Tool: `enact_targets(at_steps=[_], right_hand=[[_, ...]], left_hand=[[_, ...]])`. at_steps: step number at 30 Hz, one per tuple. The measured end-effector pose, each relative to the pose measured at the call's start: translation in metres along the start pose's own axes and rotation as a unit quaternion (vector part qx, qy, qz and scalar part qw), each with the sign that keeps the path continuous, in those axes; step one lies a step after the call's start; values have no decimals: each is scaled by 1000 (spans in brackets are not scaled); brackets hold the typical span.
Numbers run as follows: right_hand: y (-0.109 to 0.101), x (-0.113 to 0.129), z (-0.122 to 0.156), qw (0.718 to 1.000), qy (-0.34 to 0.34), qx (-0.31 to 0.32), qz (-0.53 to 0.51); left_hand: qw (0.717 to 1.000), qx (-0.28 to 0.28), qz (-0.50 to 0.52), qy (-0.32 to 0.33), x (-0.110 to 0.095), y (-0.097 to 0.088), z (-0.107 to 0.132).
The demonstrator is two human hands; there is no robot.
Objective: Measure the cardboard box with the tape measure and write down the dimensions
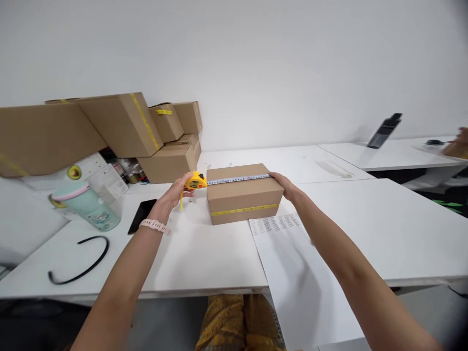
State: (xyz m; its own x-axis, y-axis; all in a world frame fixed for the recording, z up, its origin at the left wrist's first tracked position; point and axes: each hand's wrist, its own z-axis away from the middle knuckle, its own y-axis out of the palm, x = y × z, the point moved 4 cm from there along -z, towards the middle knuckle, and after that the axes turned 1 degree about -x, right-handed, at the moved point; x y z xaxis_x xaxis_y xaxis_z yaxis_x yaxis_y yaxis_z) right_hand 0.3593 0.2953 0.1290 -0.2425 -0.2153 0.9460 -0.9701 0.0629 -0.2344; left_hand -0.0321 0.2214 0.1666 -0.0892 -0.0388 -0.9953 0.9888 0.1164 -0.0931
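Note:
A closed brown cardboard box [243, 195] sits on the white table in front of me, a yellow printed strip along its near side. My left hand [179, 190] grips a yellow tape measure [196, 181] by its case at the box's left edge. From the case the metal blade [237, 179] runs across the box top to the right edge. There my right hand [283, 185] pinches the blade's end, its fingers partly hidden behind the box corner. A yellow strap dangles from the tape measure below my left hand.
Several cardboard boxes [120, 119] are stacked at the back left. A mint tumbler [91, 207], a dark phone [142, 216] and a black headband-like loop [104, 251] lie to the left. Printed paper [292, 273] hangs over the front edge. A dark bottle [385, 130] stands at the far right, near another person's hand [463, 135].

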Motion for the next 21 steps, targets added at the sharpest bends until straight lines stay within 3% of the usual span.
enact_targets(at_steps=[3,4,11,21], right_hand=[[5,-14,6,978,182,34,-98],[4,-16,7,972,206,25,-109],[-1,-16,7,972,225,3,-66],[-3,-4,10,974,222,-29,-29]], left_hand=[[1000,15,12,-13,4,1,1],[1000,23,16,-14,4,2,2],[998,55,15,-14,6,3,3],[999,30,-10,-35,2,-4,-5]])
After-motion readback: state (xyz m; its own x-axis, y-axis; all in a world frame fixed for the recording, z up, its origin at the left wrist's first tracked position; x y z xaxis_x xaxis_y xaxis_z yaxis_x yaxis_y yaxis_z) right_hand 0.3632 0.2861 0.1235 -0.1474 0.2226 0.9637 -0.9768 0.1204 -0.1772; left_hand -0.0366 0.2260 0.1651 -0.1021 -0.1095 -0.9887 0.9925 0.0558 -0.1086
